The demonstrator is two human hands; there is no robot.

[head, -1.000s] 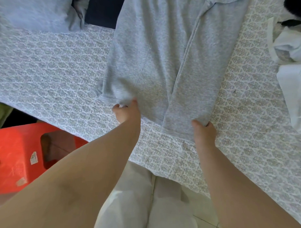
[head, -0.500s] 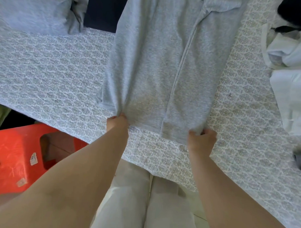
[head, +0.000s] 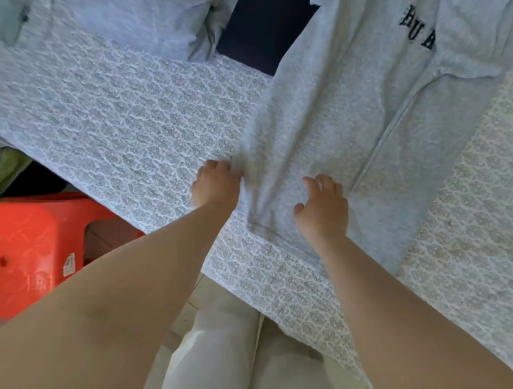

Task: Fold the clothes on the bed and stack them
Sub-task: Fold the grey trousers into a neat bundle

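A light grey T-shirt (head: 348, 116) with dark lettering lies lengthwise on the patterned bed sheet (head: 130, 123), its sides folded in and its hem toward me. My left hand (head: 216, 184) grips the shirt's left edge near the hem, fingers curled into the cloth. My right hand (head: 321, 208) hovers over or rests on the lower middle of the shirt, fingers loosely spread and holding nothing.
Another grey garment (head: 119, 17) lies at the back left, beside a dark navy item (head: 261, 28). An orange plastic stool (head: 35, 253) stands on the floor left of the bed. The bed's near edge runs diagonally just below my hands.
My right hand has let go of the hem's right corner and moved left onto the shirt's middle. My left hand shifted up along the left edge. The view moved, showing the lettering.
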